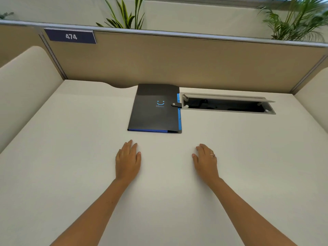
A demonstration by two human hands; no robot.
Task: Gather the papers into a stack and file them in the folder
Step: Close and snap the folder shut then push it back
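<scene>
Folder: flat black plastic folder with blue edge tabs (155, 109) lies snapped shut at the far middle of the pale bench (71, 139).
Papers: none loose in view; filing looks done.
Hands: left hand (128, 161) and right hand (205, 161) rest flat, empty, fingers loosely spread, near the folder.

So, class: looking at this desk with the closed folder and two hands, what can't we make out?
Head view only:
- Inside the black folder: hidden by its snapped-shut cover, papers unknown.
- Small print under its smiley logo: too small.
- Inside the cable hatch: too dark.
- Left hand and right hand: palms face down, undersides hidden.
</scene>
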